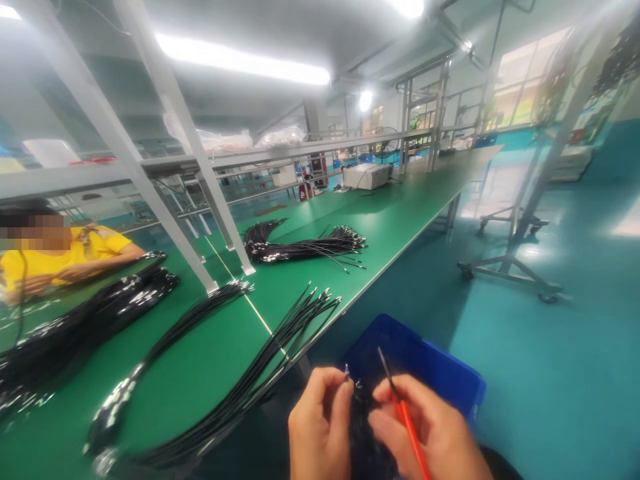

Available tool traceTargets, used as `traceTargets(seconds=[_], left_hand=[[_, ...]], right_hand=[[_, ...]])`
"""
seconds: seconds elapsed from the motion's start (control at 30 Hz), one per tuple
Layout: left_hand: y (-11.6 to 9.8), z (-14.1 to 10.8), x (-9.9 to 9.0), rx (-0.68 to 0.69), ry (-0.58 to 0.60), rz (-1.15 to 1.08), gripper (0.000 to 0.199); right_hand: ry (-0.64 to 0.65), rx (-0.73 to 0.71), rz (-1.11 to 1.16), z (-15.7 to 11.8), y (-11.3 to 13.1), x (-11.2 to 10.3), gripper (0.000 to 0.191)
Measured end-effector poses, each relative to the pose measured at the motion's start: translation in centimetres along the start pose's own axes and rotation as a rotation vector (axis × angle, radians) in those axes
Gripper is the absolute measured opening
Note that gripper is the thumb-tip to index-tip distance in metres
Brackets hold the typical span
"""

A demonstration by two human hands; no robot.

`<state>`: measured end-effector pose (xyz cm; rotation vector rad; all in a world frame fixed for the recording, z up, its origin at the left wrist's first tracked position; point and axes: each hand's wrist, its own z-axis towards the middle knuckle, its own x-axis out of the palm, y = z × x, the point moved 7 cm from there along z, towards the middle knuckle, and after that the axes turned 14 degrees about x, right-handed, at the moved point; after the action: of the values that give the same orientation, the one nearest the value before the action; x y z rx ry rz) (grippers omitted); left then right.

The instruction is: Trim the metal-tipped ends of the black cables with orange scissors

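Low in the view, my left hand (321, 423) pinches a small piece with a silvery metal tip (347, 371) between thumb and forefinger. It looks like the end of a black cable, though the fingers cover most of it. Just to the right, my right hand (425, 427) grips a red-handled tool (411, 430) with a thin dark shaft pointing up. The tool's exact kind is unclear. Both hands are close together but apart, in front of a blue plastic bin (445, 377). Dark, blurred material shows between and below them.
A green-topped workbench (170, 407) runs along the left, bearing bundles of black cables (310, 247) with metal ends. Grey uprights (167, 227) stand on it. Across the bench sits a person in yellow (95, 243). A wheeled metal rack (515, 263) stands at right.
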<state>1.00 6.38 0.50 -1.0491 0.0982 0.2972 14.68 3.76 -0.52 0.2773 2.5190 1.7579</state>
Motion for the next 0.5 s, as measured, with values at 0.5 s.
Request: traceTargets(seconds=[0.5], left_hand=[[-0.1,-1.1,1.0,-0.171,0.046,-0.161,0.018]], right_hand=[[-0.196,-0.239,0.211,0.7,0.6,0.7,0.017]])
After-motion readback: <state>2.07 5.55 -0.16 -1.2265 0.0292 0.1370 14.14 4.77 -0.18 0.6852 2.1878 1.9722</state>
